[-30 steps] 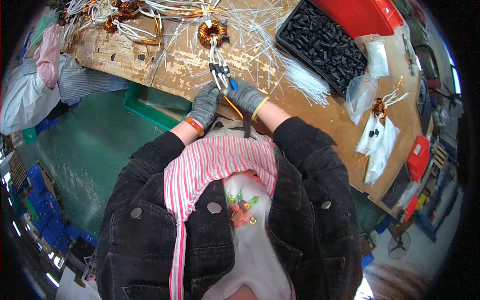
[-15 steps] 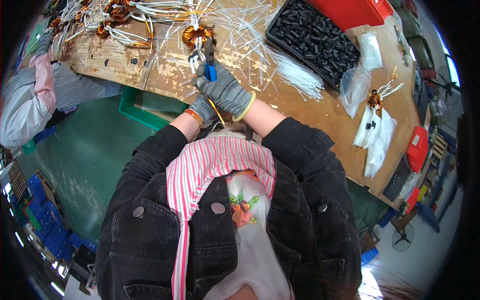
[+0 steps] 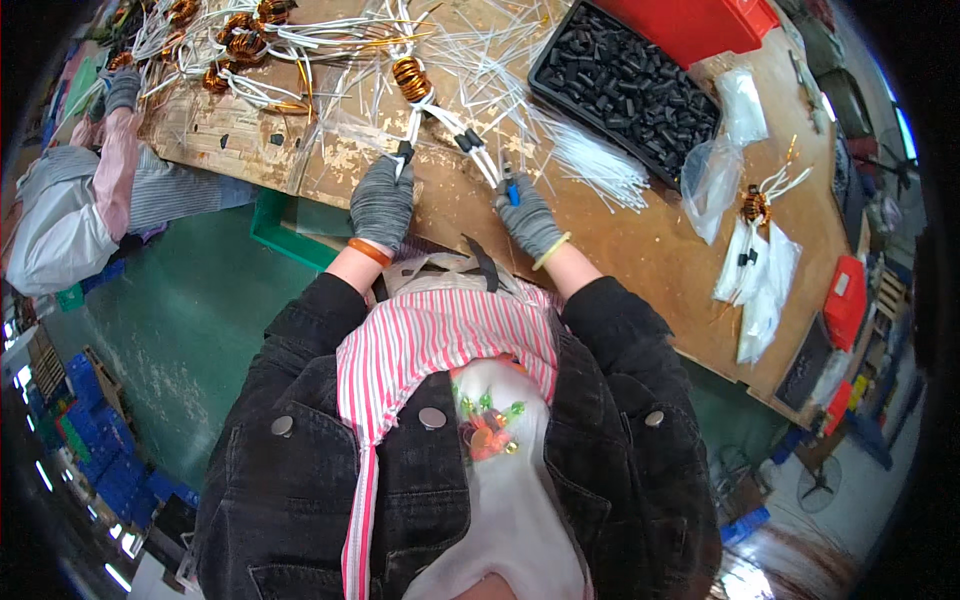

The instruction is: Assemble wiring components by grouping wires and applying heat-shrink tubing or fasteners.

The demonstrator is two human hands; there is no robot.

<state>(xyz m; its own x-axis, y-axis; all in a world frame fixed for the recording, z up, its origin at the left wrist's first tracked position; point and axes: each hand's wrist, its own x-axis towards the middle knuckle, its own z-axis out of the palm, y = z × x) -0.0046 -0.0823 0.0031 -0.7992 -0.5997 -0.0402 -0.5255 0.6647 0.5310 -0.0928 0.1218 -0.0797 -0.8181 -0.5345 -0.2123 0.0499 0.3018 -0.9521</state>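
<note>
A copper-wound ring coil (image 3: 411, 80) lies on the table in front of me, its white sleeved leads spread toward my two hands. My left hand (image 3: 382, 203), in a grey knit glove, is closed on one group of leads, just below a black sleeve piece (image 3: 405, 151). The other group, with black sleeve pieces (image 3: 466, 141) around it, runs down to my right hand (image 3: 528, 220). That gloved hand is closed around blue-handled cutters (image 3: 512, 191); the lead ends meet its fingers, and whether it grips them too is hard to see.
A black tray (image 3: 630, 90) full of short black sleeve pieces stands at the right, beside a red bin (image 3: 700, 25). White cable ties (image 3: 600, 165) lie near it. More coils (image 3: 240, 40) are piled far left, near a co-worker's gloved hand (image 3: 122, 90). Another coil (image 3: 755, 205) rests right.
My hands have moved apart, left hand to the left and right hand to the right. The coil has turned, and its leads are now spread in two groups. A cut-looking copper strand no longer shows.
</note>
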